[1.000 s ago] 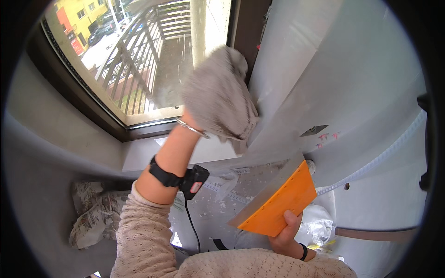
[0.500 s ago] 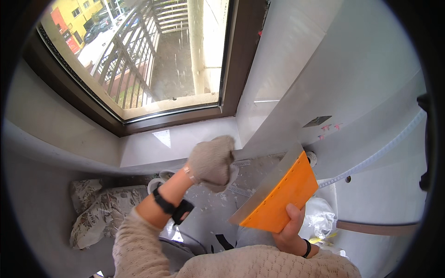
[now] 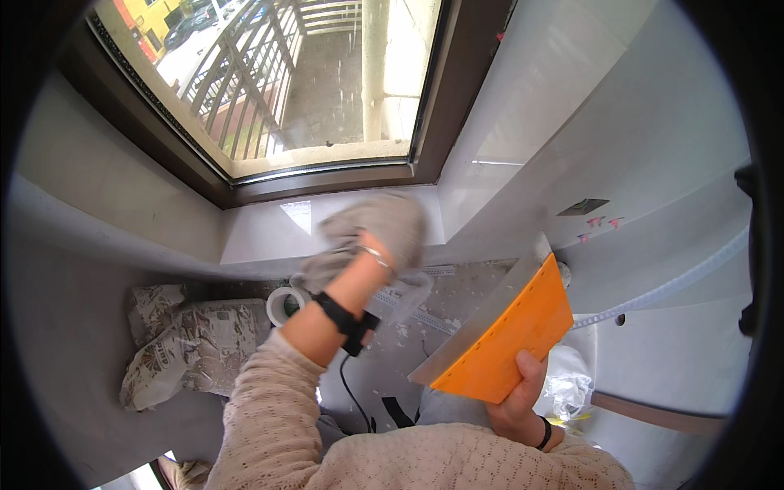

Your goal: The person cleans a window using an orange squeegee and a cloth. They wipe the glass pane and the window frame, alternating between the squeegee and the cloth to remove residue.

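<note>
My left hand [image 3: 398, 233], in a grey-beige knit glove and smeared by motion, is over the front of the pale window sill [image 3: 257, 233]. A grey cloth [image 3: 321, 265] trails from it toward the left; the fingers look closed on it, though blur hides the grip. My bare right hand [image 3: 519, 392] holds a wide skimming blade [image 3: 510, 331] by its orange back, thumb on top. Its long metal edge [image 3: 482, 318] faces up and left, tilted away from the wall.
A brown-framed window [image 3: 327, 181] stands ahead. Crumpled printed bags [image 3: 216, 339] and a white roll or tub [image 3: 283, 306] lie on the floor at left. Perforated strips [image 3: 416, 314] lie below the sill. At right are a wall box [image 3: 583, 207], a pale strip [image 3: 670, 278] and white plastic [image 3: 565, 380].
My left hand has moved right and slightly up, and the grey cloth now swings out to its left. The skimming blade stays in my right hand. The view has shifted a little.
</note>
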{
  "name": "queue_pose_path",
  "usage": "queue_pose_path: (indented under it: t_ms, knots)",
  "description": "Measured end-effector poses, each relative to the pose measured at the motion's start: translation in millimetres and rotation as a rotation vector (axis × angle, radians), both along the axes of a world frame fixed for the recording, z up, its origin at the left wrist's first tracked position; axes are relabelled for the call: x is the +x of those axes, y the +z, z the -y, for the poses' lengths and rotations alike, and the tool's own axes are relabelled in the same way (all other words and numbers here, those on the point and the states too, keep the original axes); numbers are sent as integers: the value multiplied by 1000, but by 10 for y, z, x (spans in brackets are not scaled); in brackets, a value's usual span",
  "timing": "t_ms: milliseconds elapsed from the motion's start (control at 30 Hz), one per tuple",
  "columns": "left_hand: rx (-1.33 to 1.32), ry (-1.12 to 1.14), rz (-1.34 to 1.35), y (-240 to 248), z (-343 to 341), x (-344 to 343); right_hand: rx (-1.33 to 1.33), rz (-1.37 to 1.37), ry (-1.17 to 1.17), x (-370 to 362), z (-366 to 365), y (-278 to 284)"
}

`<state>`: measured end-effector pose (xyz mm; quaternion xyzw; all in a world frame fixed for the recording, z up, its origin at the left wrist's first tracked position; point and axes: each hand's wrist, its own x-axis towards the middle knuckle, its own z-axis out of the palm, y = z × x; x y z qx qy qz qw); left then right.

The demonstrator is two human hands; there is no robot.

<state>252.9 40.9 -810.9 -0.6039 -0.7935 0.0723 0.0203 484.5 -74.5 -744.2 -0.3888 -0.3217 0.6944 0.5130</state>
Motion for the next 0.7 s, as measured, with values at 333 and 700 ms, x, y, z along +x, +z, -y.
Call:
queue_pose_path:
  t_ms: [333,700]
  knots:
    - [528,-563,732,-102,270,-314,180,120,-41,13,165,32]
    - [656,-121,728,186,-516,214,184,122,-108,-22,181,49]
